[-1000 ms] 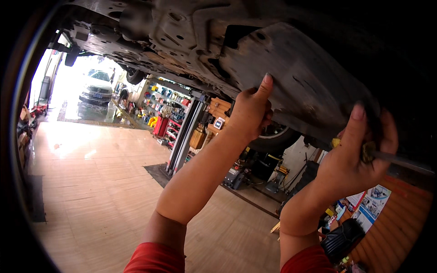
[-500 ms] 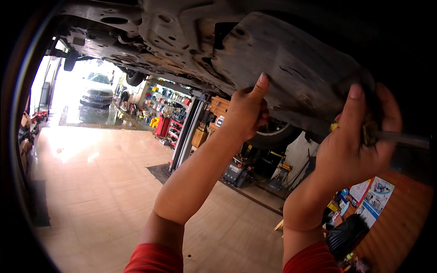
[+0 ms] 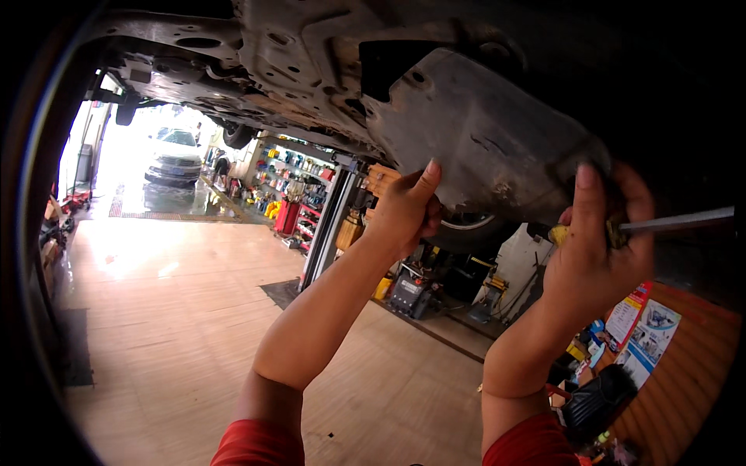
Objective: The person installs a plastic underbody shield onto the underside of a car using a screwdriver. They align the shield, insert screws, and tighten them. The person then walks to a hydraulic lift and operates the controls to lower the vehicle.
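I'm under a car raised on a lift, both arms up at a grimy grey undertray panel (image 3: 482, 147) that hangs beneath the engine bay. My left hand (image 3: 408, 210) presses against the panel's lower edge, thumb stretched up flat on its face and fingers curled round the rim – so it is bracing the panel rather than closing on anything loose. My right hand (image 3: 598, 248) is wrapped tight around a screwdriver (image 3: 660, 225); a bit of yellow handle shows by the thumb and the bright metal shank runs out to the right, level, toward the dark edge of the view. Its tip is lost in shadow, so I can't tell whether it sits on a fastener. As I judge it, the panel is partly hung – its near corner droops below the subframe (image 3: 295, 54) and needs my hand under it, while the far side seems seated against the body. An open hole near its top corner carries no screw that I can see, so fastening work looks left to do. Behind my arms lie the tiled workshop floor (image 3: 179, 311), shelves of bottles (image 3: 299, 175) and a white car (image 3: 175, 155) out by the doorway
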`<state>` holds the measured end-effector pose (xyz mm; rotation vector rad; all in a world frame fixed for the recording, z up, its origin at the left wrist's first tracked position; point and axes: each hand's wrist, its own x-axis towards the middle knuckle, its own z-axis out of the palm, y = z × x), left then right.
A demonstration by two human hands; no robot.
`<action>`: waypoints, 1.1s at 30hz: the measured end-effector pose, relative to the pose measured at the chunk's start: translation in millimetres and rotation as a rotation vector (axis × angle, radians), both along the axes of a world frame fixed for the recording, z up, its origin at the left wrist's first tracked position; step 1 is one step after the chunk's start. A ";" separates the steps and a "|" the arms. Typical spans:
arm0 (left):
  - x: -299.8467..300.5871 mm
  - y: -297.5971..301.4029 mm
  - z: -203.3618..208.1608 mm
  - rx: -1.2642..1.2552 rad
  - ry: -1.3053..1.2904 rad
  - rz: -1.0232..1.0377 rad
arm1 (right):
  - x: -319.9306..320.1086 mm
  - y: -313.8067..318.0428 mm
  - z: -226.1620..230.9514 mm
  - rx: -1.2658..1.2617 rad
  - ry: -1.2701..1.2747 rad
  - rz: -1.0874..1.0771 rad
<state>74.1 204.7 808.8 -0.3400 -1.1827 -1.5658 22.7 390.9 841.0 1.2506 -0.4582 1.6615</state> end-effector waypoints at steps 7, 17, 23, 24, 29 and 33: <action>-3.1 1.6 -3.8 -0.035 0.002 -0.015 | -4.5 -0.2 7.6 0.039 0.130 0.113; -2.2 10.3 -5.8 0.024 0.005 -0.022 | -18.1 5.3 4.0 0.131 0.142 0.140; -5.8 7.1 -9.7 0.125 0.020 -0.068 | -29.1 8.2 -0.5 0.136 0.157 0.040; -5.2 7.1 -9.6 0.184 0.011 0.003 | -30.8 4.1 -4.8 0.180 0.110 0.150; 0.7 -1.1 -7.7 0.167 0.059 0.173 | -43.4 -6.7 -17.1 0.249 0.185 0.259; -10.9 -24.0 -3.0 0.100 0.169 0.054 | -44.5 -11.2 -2.6 0.059 0.379 0.248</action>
